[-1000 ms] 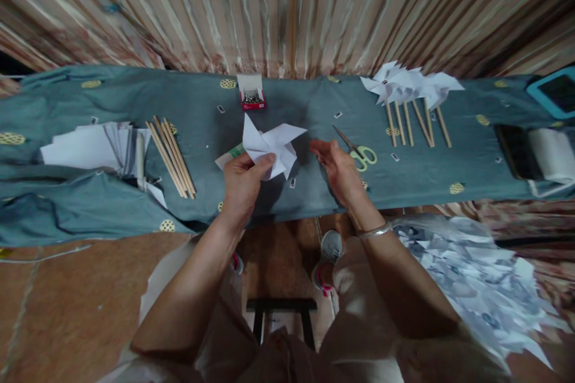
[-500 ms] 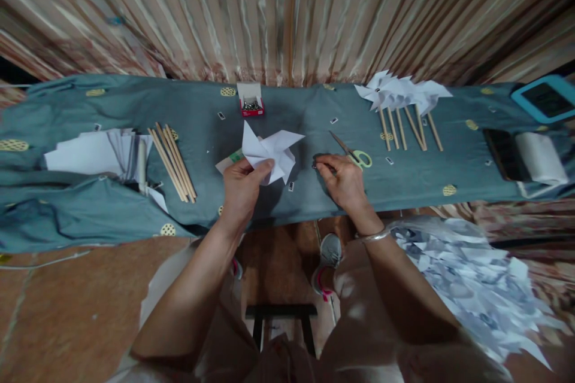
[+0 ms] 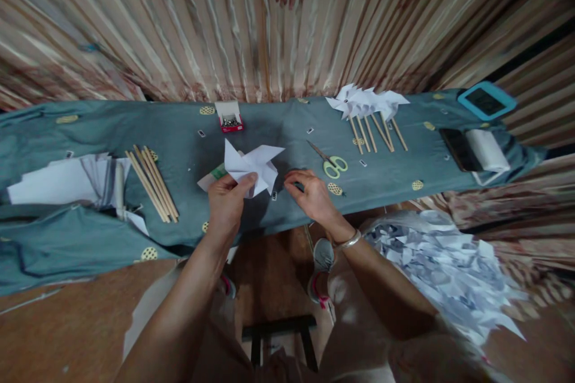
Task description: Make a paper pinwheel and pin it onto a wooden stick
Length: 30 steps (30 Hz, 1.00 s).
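Observation:
My left hand (image 3: 226, 206) pinches a white folded-paper pinwheel (image 3: 256, 166) between thumb and fingers, holding it over the cloth. To its right, my right hand (image 3: 311, 194) has thumb and forefinger pressed together on a tiny thing, which looks like a metal thumbtack and is mostly hidden by the fingertips. A small gap lies between those fingertips and the paper blades. Behind the pinwheel is a flat piece with a green patch (image 3: 218, 171). An open red-and-white box (image 3: 232, 127) of small shiny tacks stands beyond the left hand.
Wooden sticks (image 3: 155, 185) and stacked white paper (image 3: 58, 178) lie left. Scissors (image 3: 335, 166) with green handles lie beyond my right hand. Finished pinwheels on sticks (image 3: 366, 102), a phone (image 3: 459, 148) and a blue-framed device (image 3: 487, 100) are at right. A bag of paper pieces (image 3: 444, 269) sits below.
The view has shifted, so the table items appear further left. My right hand has come away from the scissors and closer to the pinwheel. My left hand keeps its grip.

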{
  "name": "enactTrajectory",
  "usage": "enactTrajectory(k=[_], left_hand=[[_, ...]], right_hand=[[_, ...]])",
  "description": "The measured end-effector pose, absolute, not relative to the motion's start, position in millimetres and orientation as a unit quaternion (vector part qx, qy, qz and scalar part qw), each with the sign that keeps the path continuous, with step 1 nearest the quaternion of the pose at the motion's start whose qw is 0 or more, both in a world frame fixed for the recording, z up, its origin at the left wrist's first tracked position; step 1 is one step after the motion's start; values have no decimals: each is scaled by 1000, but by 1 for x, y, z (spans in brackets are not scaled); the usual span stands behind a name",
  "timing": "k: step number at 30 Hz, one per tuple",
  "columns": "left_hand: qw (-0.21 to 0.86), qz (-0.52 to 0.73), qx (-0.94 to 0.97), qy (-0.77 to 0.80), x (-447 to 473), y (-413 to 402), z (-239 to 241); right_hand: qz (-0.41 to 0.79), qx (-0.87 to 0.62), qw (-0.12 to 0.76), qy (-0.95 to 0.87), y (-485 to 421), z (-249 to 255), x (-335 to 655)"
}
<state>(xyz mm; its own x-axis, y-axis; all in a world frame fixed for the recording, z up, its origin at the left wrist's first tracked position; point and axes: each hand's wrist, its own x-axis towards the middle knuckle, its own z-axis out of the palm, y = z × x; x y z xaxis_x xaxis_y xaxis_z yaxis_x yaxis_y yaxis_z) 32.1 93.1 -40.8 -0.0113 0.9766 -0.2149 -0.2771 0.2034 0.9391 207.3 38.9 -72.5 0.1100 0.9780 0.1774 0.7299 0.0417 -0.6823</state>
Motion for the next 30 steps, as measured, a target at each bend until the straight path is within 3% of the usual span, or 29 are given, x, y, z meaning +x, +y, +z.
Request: enactTrajectory(k=[4, 19, 30], left_hand=[[605, 514, 363, 488, 32, 93, -41], [615, 532, 351, 464, 33, 92, -42], [614, 526, 367, 460, 35, 88, -42]], right_hand=[[233, -653, 342, -634, 35, -76, 200], [203, -646, 374, -634, 25, -73, 225], [104, -612, 274, -734, 19, -69, 210]])
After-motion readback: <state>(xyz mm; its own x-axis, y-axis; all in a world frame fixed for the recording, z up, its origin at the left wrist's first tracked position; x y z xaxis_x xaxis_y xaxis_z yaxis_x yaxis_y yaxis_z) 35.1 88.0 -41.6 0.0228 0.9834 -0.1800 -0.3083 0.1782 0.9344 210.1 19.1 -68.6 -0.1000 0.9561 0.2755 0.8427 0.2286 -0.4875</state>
